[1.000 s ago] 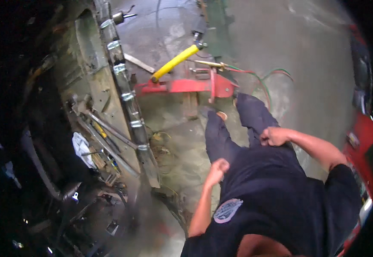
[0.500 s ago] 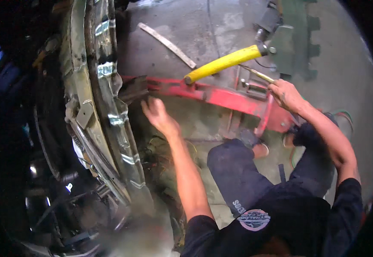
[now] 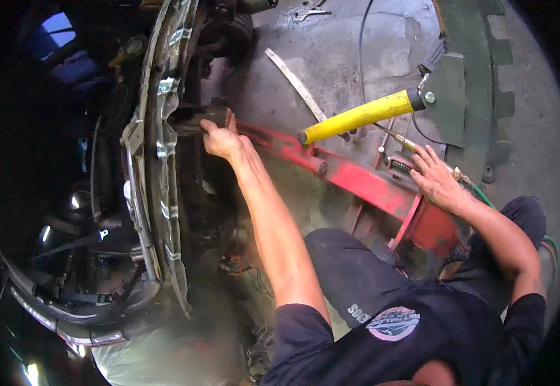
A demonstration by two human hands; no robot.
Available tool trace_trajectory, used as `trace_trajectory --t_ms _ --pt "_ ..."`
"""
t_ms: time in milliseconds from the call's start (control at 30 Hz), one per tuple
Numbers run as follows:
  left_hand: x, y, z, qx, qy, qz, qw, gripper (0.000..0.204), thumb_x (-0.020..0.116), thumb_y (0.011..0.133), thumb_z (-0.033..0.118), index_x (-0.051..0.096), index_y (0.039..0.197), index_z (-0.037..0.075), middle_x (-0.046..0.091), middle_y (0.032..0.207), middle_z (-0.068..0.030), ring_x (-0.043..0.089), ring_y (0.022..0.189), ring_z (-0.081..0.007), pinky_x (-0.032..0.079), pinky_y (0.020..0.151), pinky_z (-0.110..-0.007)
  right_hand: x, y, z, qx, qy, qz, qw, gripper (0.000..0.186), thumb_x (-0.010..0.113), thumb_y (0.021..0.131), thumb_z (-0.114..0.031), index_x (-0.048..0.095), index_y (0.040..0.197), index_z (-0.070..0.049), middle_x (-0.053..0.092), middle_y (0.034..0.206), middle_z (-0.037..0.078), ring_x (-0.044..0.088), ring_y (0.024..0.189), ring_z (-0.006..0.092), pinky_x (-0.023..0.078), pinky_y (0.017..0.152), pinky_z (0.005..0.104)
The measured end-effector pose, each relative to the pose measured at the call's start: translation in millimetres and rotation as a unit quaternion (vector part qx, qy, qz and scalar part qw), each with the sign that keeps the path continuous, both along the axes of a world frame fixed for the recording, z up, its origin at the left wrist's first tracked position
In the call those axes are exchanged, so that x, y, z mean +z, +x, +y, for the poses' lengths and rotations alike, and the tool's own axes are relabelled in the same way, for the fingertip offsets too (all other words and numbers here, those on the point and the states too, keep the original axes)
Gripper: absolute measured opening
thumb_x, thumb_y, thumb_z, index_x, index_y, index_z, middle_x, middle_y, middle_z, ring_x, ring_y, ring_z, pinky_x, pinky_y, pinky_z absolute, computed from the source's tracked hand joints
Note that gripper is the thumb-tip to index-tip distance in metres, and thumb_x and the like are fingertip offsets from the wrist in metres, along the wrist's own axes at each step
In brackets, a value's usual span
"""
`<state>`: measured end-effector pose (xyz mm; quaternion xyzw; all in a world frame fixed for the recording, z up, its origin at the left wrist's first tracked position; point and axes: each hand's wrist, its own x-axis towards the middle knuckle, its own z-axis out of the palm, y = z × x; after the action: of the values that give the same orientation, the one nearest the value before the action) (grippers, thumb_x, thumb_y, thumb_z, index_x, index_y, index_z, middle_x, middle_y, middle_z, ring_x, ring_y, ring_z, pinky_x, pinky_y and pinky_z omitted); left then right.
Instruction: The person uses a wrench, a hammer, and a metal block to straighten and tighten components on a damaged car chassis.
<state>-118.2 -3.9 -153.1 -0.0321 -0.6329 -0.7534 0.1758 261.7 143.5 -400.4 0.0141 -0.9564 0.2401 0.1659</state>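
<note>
The left hand (image 3: 223, 138) is closed around the far end of the red floor jack (image 3: 357, 177), where its dark saddle (image 3: 196, 118) sits under the car body (image 3: 158, 167). The right hand (image 3: 436, 180) lies open, fingers spread, on the jack's near end, just beside a small metal valve (image 3: 399, 138). The yellow handle (image 3: 360, 116) slants up from the jack's middle. A flat metal strip (image 3: 293, 80) lies on the concrete floor (image 3: 344, 51) beyond it.

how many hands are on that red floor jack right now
2. The left hand grips the front end of the red floor jack beneath the car's bumper; the right hand rests on its rear, below the yellow handle.
</note>
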Motion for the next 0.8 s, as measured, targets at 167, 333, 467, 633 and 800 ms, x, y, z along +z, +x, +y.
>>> trace_trajectory --t_ms 167,333,467,633,800 --pt "-12 -4 -8 -0.004 -0.033 0.021 0.999 0.048 0.053 0.103 0.026 0.048 0.121 -0.018 0.059 0.116 -0.0272 0.069 0.082 -0.0393 0.064 0.074 -0.045 3 6 5 0.026 -0.008 -0.009 1.000 0.035 0.063 0.073 -0.011 0.063 0.105 0.005 0.053 0.123 0.028 0.036 0.139 0.0464 0.026 0.118 0.0602" --pt "-20 -4 -19 -0.044 -0.091 0.036 0.994 0.045 0.046 0.106 0.030 0.046 0.126 -0.010 0.065 0.110 -0.0247 0.071 0.084 -0.0379 0.063 0.079 -0.046 0 -3 6 0.042 -0.033 -0.032 0.998 0.033 0.064 0.073 -0.010 0.064 0.102 0.006 0.054 0.123 0.027 0.037 0.139 0.0460 0.026 0.119 0.0595" --pt "-18 2 -11 -0.079 -0.074 0.041 0.993 0.048 0.041 0.107 0.036 0.047 0.126 -0.008 0.066 0.107 -0.0225 0.071 0.085 -0.0369 0.063 0.081 -0.047 -1 -8 7 0.037 -0.053 -0.032 0.997 0.033 0.065 0.071 -0.008 0.065 0.101 0.005 0.054 0.121 0.027 0.037 0.138 0.0461 0.026 0.119 0.0594" --pt "-16 -2 -3 -0.020 -0.024 -0.034 0.999 0.049 0.041 0.107 0.039 0.049 0.126 -0.005 0.067 0.103 -0.0210 0.070 0.077 -0.0335 0.063 0.074 -0.044 -5 -12 9 0.037 -0.071 -0.016 0.997 0.034 0.067 0.069 -0.009 0.062 0.100 0.004 0.053 0.121 0.024 0.036 0.140 0.0457 0.026 0.119 0.0600" --pt "-17 -8 -5 -0.040 -0.071 0.010 0.997 0.044 0.047 0.106 0.035 0.051 0.123 -0.006 0.067 0.106 -0.0195 0.067 0.065 -0.0280 0.061 0.059 -0.037 -4 -18 11 0.027 -0.061 0.005 0.998 0.032 0.065 0.067 -0.007 0.062 0.097 0.005 0.053 0.117 0.026 0.038 0.137 0.0474 0.027 0.118 0.0604"
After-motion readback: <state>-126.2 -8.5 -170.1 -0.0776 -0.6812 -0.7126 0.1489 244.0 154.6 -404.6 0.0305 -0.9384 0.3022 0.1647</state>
